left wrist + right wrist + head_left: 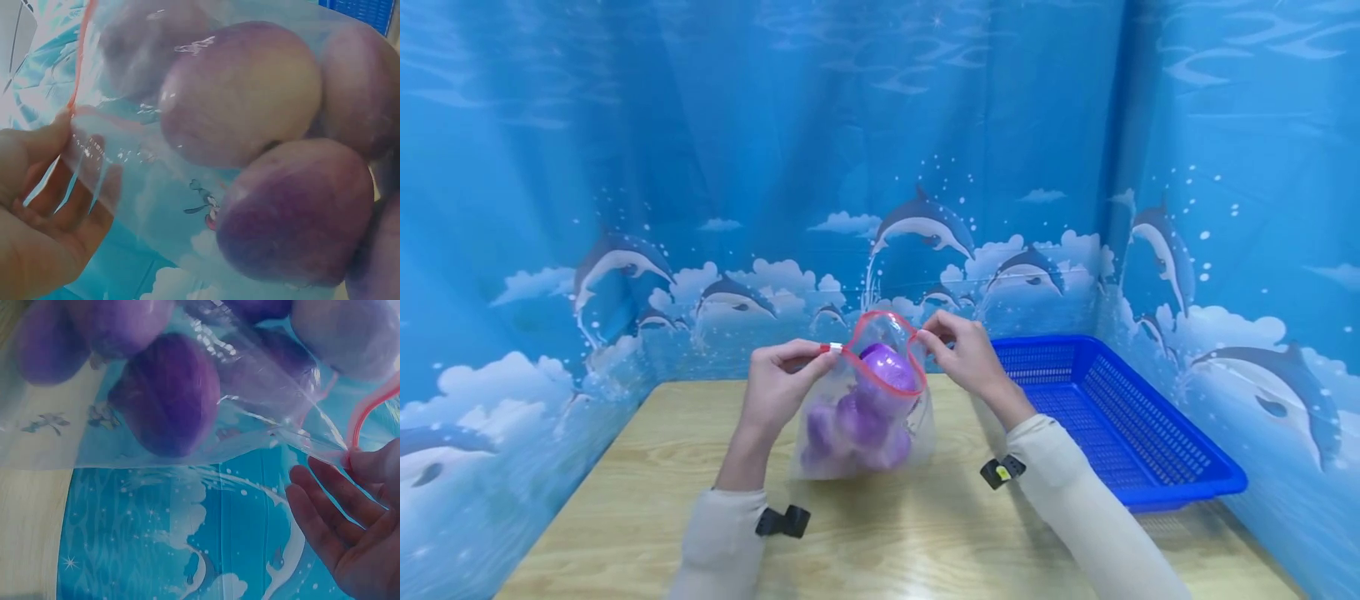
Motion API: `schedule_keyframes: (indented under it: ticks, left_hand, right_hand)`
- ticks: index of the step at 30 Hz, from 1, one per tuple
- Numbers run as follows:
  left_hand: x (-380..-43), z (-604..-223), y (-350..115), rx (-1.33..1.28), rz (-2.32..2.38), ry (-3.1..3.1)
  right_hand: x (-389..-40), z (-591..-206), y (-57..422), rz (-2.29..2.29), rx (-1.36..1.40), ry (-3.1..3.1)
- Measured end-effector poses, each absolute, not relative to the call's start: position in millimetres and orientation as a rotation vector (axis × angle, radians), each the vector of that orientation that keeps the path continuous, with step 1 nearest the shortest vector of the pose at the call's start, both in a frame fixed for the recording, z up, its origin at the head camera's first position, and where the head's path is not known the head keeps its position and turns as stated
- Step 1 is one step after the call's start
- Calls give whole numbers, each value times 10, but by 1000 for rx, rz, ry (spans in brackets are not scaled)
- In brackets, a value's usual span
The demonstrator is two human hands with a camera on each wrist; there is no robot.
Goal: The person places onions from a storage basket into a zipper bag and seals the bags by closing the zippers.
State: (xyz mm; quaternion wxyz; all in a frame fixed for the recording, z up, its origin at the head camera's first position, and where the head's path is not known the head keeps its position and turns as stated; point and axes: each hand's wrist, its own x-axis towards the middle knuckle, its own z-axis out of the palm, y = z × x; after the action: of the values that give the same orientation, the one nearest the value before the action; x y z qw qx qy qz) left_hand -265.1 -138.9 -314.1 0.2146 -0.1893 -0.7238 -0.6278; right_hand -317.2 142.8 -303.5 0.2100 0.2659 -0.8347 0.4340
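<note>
A clear zip bag with a red zip strip stands over the middle of the table, its mouth spread into a loop. Inside are several purple, rounded onions, pale in patches; one shows at the opening. My left hand pinches the left end of the red strip between thumb and index finger, beside a small white slider. On the other side, my right hand pinches the bag's right rim. In the right wrist view, an onion with a pointed end presses near the plastic, and that hand's other fingers are spread.
To the right, a blue perforated plastic basket sits along the edge of the wooden table. Blue curtains printed with dolphins enclose the back and sides. Each sleeve cuff carries a black wrist device.
</note>
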Motion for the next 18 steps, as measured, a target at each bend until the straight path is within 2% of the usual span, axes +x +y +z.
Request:
schedule_keyframes:
  ticks: [9, 18]
  left_hand:
    - [-2670, -3103, -1515, -153, -1863, -1756]
    - [-2678, -3113, -1509, -141, -1852, -1866]
  right_hand:
    - [-3229, -2996, 1732, 1281, 631, -2223]
    - [-3172, -2954, 1707, 1299, 651, -2252]
